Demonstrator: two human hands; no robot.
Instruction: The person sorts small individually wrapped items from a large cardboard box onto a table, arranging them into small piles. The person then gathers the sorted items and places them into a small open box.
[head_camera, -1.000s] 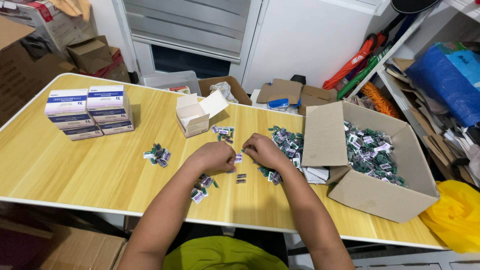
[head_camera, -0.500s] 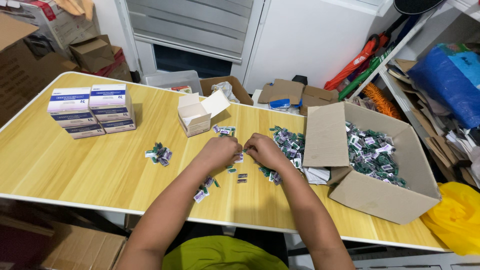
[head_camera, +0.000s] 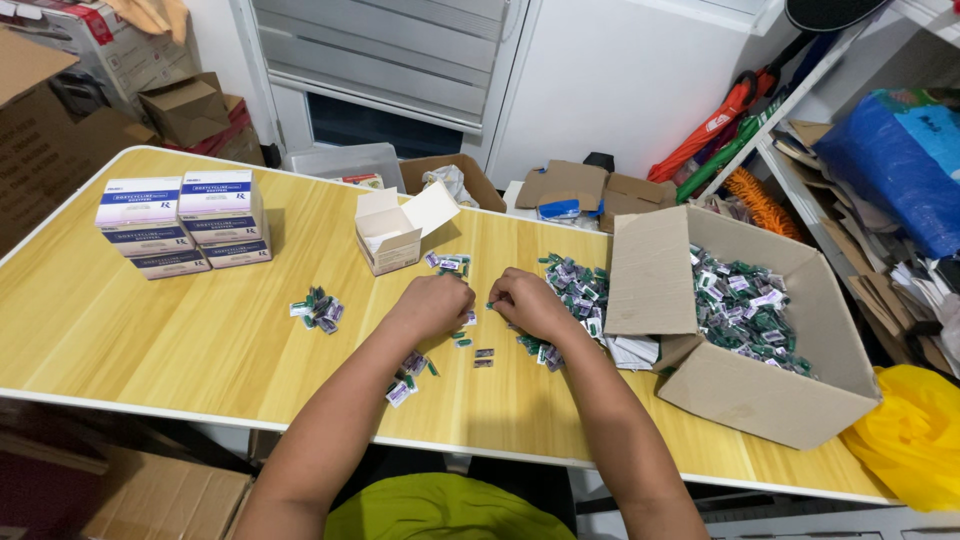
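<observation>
Both hands, left hand (head_camera: 437, 303) and right hand (head_camera: 527, 302), curl together above the yellow wooden table (head_camera: 150, 330), pinching small green-and-white packets (head_camera: 572, 283) drawn from the loose pile, close enough to share the sorting.

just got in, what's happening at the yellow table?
A person sits at the wooden table, both hands together at its middle. The left hand and right hand are curled over small green and purple sachets scattered there; what the fingers pinch is hidden. A large cardboard box on the right holds many more sachets. A small open white carton stands just beyond the hands, and closed white cartons are stacked far left.
</observation>
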